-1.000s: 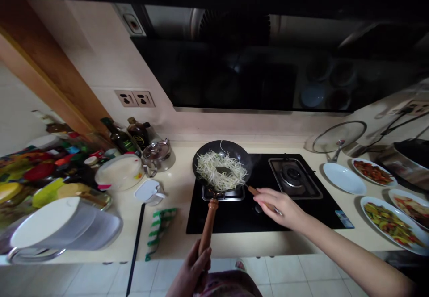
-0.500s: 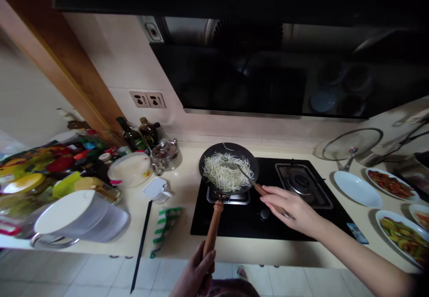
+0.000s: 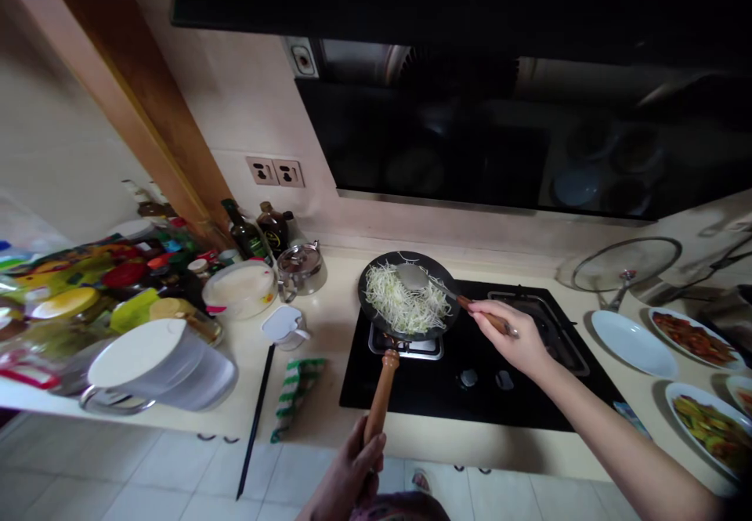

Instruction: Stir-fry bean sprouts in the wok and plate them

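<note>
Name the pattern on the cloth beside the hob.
The cloth shows green and white stripes, best seen in the head view.

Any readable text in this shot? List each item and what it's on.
No legible words or numbers.
Dark green glass bottle label: too small to read.
Brown glass bottle label: too small to read.
Colourful printed packaging, far left: too blurred to read.
Blue card beside the black glass hob: too blurred to read.

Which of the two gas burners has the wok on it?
The left burner of the black glass hob has the wok on it, with its grate showing just below the pan. The right burner has no pan on it.
</note>
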Action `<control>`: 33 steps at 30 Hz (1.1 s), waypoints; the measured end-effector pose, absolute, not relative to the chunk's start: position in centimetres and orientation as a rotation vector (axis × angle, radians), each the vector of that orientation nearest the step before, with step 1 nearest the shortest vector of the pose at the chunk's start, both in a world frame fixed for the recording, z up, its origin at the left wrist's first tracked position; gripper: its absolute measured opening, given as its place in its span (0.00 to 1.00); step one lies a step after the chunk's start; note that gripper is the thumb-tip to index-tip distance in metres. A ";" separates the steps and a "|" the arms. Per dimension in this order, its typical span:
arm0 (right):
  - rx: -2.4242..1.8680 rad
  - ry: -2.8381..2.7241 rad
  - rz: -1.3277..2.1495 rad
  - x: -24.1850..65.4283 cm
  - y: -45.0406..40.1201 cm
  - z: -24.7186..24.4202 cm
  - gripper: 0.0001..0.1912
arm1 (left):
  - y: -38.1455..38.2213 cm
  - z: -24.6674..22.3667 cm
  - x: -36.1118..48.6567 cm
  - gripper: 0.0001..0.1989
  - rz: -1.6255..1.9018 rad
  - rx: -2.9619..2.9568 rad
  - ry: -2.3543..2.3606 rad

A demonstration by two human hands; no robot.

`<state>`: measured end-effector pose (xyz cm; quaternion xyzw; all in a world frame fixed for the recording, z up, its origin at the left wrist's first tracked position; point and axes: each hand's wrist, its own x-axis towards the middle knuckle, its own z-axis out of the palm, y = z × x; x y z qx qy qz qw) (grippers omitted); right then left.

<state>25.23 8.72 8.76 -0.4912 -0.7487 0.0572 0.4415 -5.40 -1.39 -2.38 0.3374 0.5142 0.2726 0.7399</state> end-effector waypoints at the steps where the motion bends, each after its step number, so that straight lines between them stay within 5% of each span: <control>1: -1.197 -1.842 0.152 24.5 8.4 8.7 0.08 | -1.3 -2.4 -5.4 0.32 0.601 0.745 1.118; 8: -1.165 -2.250 0.325 23.0 3.9 7.2 0.14 | -1.2 -2.6 -5.7 0.37 0.559 0.750 1.141; 14: -1.277 -1.839 0.187 25.4 5.7 8.0 0.08 | -1.1 -1.9 -6.0 0.32 0.581 0.784 1.113; 21: -1.350 -1.670 0.423 23.6 4.8 7.7 0.09 | -0.8 -2.0 -6.1 0.32 0.557 0.802 1.118; 28: -1.341 -1.596 0.203 23.5 6.3 5.6 0.08 | -0.8 -1.9 -6.2 0.32 0.566 0.800 1.130; 33: -1.340 -1.591 0.496 22.3 4.4 4.3 0.09 | -0.8 -2.5 -6.3 0.36 0.544 0.779 1.129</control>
